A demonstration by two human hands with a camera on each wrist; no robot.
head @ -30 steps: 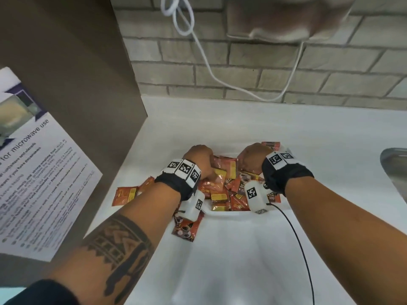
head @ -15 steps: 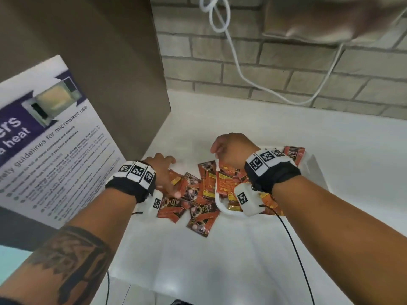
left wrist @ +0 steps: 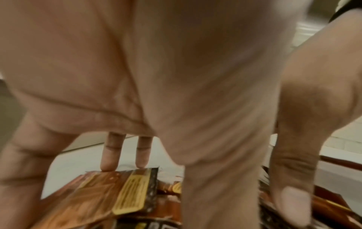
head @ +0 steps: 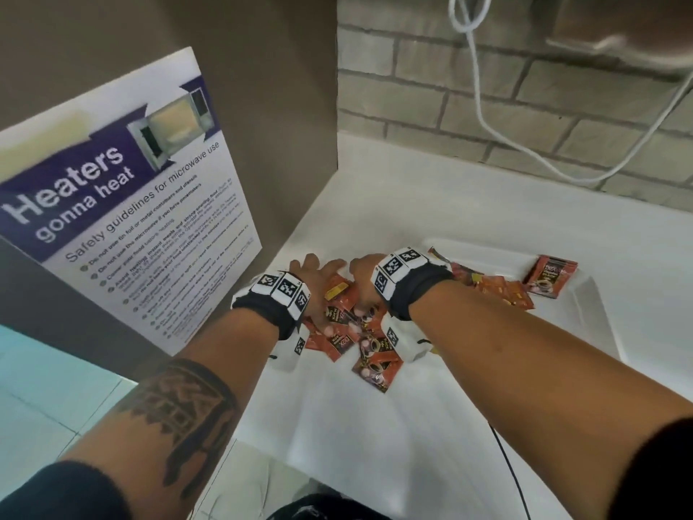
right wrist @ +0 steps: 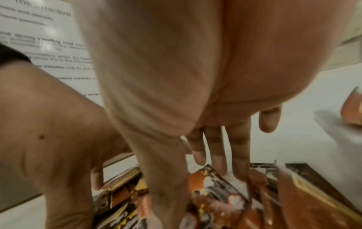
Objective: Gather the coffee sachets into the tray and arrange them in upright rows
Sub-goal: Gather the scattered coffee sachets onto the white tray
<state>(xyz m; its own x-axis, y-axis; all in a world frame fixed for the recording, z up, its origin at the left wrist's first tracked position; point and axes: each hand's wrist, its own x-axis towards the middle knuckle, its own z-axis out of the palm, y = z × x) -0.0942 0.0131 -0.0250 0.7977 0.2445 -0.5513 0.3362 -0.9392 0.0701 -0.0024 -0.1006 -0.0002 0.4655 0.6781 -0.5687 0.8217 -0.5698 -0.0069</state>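
Several red-orange coffee sachets (head: 347, 332) lie loose in a heap on the white counter, left of the white tray (head: 594, 317). More sachets (head: 502, 290) lie flat in the tray, and one dark-fronted pack (head: 551, 275) leans at its far right corner. My left hand (head: 313, 270) and right hand (head: 362, 270) are side by side over the loose heap. In the left wrist view my left hand (left wrist: 125, 165) has straight fingers, with tips pressing on a sachet (left wrist: 127, 190). In the right wrist view my right hand (right wrist: 215, 162) reaches down with straight fingers onto the sachets (right wrist: 213, 195).
A brown cabinet side with a microwave safety poster (head: 123, 204) stands close on the left. A brick wall (head: 431, 99) with a hanging white cable (head: 483, 118) runs behind. The counter's front edge (head: 300, 459) is near me, and a black wire (head: 513, 478) trails off it.
Both hands left the tray and moved left: first the left hand onto the loose sachets, then the right hand beside it. My view has turned left.
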